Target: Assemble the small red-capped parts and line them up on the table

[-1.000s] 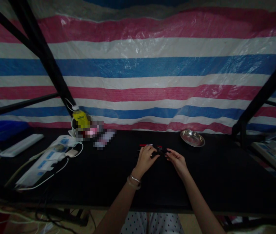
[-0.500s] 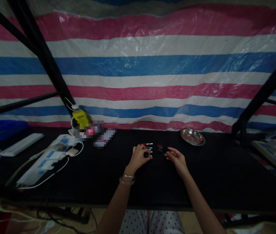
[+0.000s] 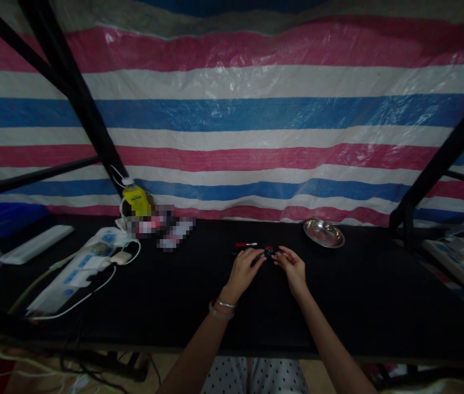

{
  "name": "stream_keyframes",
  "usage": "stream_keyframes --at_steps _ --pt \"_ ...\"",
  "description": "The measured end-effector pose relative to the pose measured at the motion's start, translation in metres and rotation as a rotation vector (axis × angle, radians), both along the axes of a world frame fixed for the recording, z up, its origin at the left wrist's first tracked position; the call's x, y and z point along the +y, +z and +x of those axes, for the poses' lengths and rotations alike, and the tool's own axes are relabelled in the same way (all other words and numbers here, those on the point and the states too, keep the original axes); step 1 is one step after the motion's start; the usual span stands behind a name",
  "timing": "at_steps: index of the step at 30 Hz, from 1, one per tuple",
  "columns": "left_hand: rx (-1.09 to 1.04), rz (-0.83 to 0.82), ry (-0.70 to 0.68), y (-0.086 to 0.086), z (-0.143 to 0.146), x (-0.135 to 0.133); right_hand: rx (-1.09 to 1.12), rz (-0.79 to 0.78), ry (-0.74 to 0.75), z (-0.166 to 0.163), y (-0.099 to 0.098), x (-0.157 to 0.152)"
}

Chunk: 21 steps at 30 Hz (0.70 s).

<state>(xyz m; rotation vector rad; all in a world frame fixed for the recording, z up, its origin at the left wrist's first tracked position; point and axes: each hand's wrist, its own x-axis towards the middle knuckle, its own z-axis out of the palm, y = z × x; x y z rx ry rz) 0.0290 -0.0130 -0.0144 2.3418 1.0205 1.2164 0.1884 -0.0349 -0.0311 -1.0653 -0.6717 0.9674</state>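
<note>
My left hand (image 3: 245, 270) is bent over the black table, thumb and fingertips brought together at a small cluster of dark and red pieces (image 3: 269, 248). My right hand (image 3: 293, 269) meets it from the other side, its thumb and forefinger pinched at the same pieces. What either pinch holds is too dark and small to name. Beyond my left knuckles lies a slim red tube with a silver end (image 3: 245, 244). Other dark slim pieces beside it are partly covered by my left hand.
A round steel dish (image 3: 324, 233) stands at the back right. To the left are a white power strip (image 3: 76, 272) with cords, a long white bar (image 3: 37, 243), a blue tray (image 3: 6, 219) and a yellow bottle (image 3: 137, 200). Black frame posts rise on both sides.
My left hand has moved right from the silver-tipped tubes, uncovering more of the red one, to the dark pieces. My right hand has shifted slightly left, and the two hands are now close together.
</note>
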Motion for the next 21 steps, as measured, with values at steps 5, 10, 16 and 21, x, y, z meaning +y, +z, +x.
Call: stream_keyframes --at_steps 5,10,16,21 --pt "-0.016 0.018 0.046 -0.008 0.0 0.003 -0.084 0.098 -0.092 -0.027 0.01 0.012" --pt "0.006 -0.009 0.085 -0.012 -0.003 0.007 -0.221 0.136 -0.123 -0.049 0.004 0.011" --pt "-0.115 -0.069 0.037 -0.012 -0.001 0.006 -0.312 0.141 -0.116 -0.047 -0.007 0.007" --pt "-0.174 -0.139 0.029 -0.011 0.001 0.005 -0.301 0.146 -0.09 -0.047 -0.004 0.006"
